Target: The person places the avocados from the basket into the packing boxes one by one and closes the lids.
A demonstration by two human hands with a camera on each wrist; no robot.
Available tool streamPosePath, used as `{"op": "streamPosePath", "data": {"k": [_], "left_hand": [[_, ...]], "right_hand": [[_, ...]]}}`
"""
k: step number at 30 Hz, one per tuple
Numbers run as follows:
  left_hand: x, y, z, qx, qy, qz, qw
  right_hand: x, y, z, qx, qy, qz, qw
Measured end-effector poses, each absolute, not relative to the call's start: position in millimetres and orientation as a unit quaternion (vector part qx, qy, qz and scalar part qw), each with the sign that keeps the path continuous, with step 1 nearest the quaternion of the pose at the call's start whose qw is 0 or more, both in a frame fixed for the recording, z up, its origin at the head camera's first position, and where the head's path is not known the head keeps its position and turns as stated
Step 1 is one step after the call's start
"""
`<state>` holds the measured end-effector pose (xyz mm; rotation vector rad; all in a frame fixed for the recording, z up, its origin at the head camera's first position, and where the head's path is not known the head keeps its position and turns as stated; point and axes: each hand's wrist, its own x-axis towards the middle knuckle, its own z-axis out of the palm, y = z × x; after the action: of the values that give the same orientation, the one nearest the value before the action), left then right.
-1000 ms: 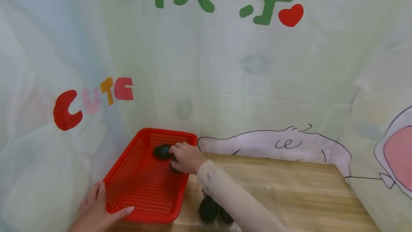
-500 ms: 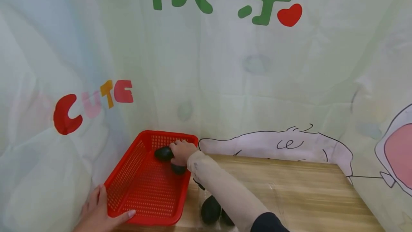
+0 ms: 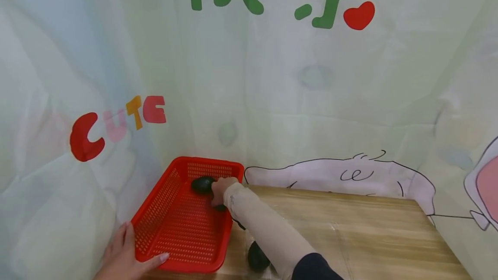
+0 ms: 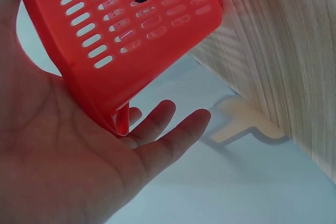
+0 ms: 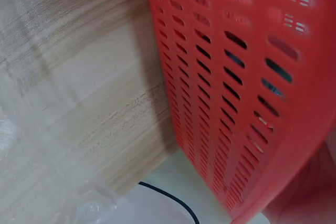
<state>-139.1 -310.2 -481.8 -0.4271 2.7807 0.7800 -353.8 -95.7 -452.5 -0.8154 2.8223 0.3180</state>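
Observation:
A red slotted plastic basket (image 3: 183, 228) stands on the table. My left hand (image 3: 124, 252) grips its near left corner, with the thumb along the front rim; in the left wrist view that hand's palm (image 4: 68, 166) lies against the rim with the fingers below. My right hand (image 3: 223, 189) reaches down inside the basket's right side. A dark green avocado (image 3: 202, 184) lies just left of it. Another avocado (image 3: 220, 207) shows partly beneath the right hand. My right fingers are mostly hidden, so their hold on it is unclear. In the right wrist view, the basket wall (image 5: 210, 93) covers the hand.
One more avocado (image 3: 257, 257) lies on the wooden table (image 3: 362, 228), right of the basket and partly behind my right sleeve (image 3: 268, 224). Clear plastic (image 5: 31, 145) lies on the tabletop. A printed curtain (image 3: 272, 90) hangs directly behind the table and basket.
My right hand has left the avocado it held, rising toward the basket's right rim, then lowering over it again. The left hand stays at the corner. The view has shifted slightly.

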Motion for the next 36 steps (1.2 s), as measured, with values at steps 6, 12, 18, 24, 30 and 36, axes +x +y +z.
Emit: {"op": "streamPosePath", "data": {"k": [6,12,18,24,30,36], "left_hand": [[-141,-307,-484,-0.143,0.947,0.266,0.11],[-141,-300,-477,-0.138,0.947,0.267,0.111],[-142,-296,-474,-0.132,0.949,0.266,0.105],[-145,-300,-480,-0.135,0.946,0.274,0.107],[-147,-309,-488,-0.14,0.947,0.268,0.105],[-147,-316,-493,-0.146,0.949,0.257,0.111]], "right_hand": [[-336,-87,-445,-0.279,0.946,0.105,0.126],[-331,-80,-445,-0.312,0.935,0.12,0.117],[-333,-79,-452,-0.325,0.931,0.128,0.11],[-330,-75,-448,-0.324,0.938,0.043,0.112],[-327,-61,-438,-0.339,0.936,-0.031,0.092],[-317,-37,-423,-0.381,0.918,-0.103,0.045]]}}
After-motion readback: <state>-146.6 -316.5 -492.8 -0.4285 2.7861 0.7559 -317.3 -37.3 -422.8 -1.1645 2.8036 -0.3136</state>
